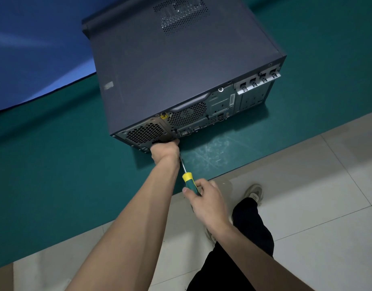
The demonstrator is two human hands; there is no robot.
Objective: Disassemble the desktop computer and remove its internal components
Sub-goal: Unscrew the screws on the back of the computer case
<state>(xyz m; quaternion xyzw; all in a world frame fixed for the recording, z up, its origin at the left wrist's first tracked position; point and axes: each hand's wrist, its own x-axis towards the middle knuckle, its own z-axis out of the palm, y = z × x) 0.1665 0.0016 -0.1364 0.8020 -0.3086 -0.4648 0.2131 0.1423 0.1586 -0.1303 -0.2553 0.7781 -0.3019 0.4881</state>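
a: where do we have the computer case (180, 66) now?
b: it lies on its side on the green surface (55, 164), just beyond our two hands, with the rear panel (193, 118) turned toward us.
a: and the grip of our left hand (165, 151)?
b: the fingers are curled against the lower edge of the rear panel, under the honeycomb vent (145, 133). we cannot tell what they hold.
a: our right hand (206, 199)?
b: its grip is closed around the green and yellow handle of the screwdriver (189, 182). the shaft runs up from this grip, passes beside the left wrist and reaches the rear panel.
a: below the hands?
b: a tiled floor (317, 196) and one shoe (254, 193).
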